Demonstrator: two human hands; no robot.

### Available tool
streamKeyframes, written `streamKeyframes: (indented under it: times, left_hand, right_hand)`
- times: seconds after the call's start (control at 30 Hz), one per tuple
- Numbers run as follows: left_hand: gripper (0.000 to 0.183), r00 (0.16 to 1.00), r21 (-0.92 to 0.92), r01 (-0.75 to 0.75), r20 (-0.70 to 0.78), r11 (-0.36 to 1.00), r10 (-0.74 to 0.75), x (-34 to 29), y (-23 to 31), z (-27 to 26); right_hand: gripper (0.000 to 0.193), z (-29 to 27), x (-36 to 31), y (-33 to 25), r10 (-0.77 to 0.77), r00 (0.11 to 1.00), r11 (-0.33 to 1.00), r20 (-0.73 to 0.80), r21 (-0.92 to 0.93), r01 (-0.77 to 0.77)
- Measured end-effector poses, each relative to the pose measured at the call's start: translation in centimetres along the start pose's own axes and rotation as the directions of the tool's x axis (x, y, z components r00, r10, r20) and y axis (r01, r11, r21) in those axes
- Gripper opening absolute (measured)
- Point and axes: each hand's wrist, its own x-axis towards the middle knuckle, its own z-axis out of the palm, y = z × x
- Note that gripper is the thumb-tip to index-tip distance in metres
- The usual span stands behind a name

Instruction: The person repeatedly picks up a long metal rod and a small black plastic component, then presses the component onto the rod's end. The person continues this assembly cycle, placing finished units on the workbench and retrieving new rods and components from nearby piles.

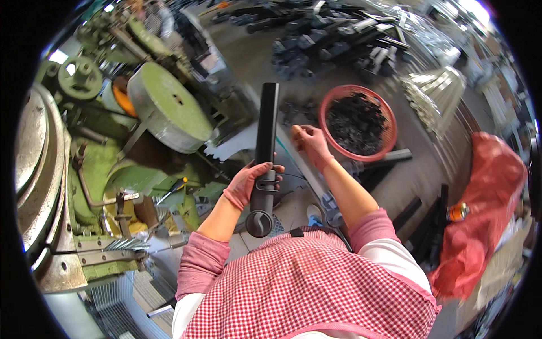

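My left hand (251,183) is closed around a long black plastic tube (266,124). The tube stands nearly upright in the view, a grey collar sits at its grip, and its round open end (260,223) faces my apron. A thin dark wire or cord shows beside the collar. My right hand (311,146), in a pinkish glove like the left, is held at the near left side of a red plastic basket (390,144). Its fingers are bent together, and whatever they hold, if anything, is too small to make out. Many small black pieces (357,121) fill the basket.
A green machine with a large wheel (169,107) takes up the left side. Dark tubes (333,48) lie heaped across the far table. Bundled clear-wrapped rods (437,93) lie at the right, near a red sack (480,209) and an orange roll (458,212).
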Motion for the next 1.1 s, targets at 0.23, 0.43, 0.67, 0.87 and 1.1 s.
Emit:
streamKeyframes:
  times: [0.23, 0.43, 0.67, 0.87, 1.1]
  left_hand:
    - [0.044, 0.933, -0.123, -0.36, -0.069, 0.925, 0.354, -5.2, 2.2, -4.3]
    - [0.047, 0.899, -0.25, -0.437, -0.119, 0.864, 0.421, -8.7, 2.0, -4.4]
    - [0.057, 0.933, -0.27, -0.351, -0.184, 0.897, 0.31, -12.0, -1.7, -5.1]
    - [0.054, 0.933, -0.301, -0.355, -0.18, 0.885, 0.313, -11.7, -2.5, -4.0]
    - [0.032, 0.88, -0.193, -0.471, -0.176, 0.861, 0.442, -12.8, -2.8, -2.5]
  right_hand:
    - [0.048, 1.8, 14.2, 6.6, -0.169, 0.986, 0.054, -0.006, -0.999, 0.003]
    - [0.038, 0.8, 16.4, 9.8, -0.103, 0.993, -0.077, 0.057, -0.996, 0.05]
    - [0.027, 2.3, 2.2, 5.4, 0.211, 0.765, 0.976, 0.609, -0.175, -0.13]
    - [0.031, 4.6, -11.1, -1.8, 0.27, 0.519, 0.957, 0.811, -0.287, -0.047]
    - [0.023, 7.6, -15.9, -3.2, 0.143, 0.682, 0.987, 0.717, -0.158, -0.041]
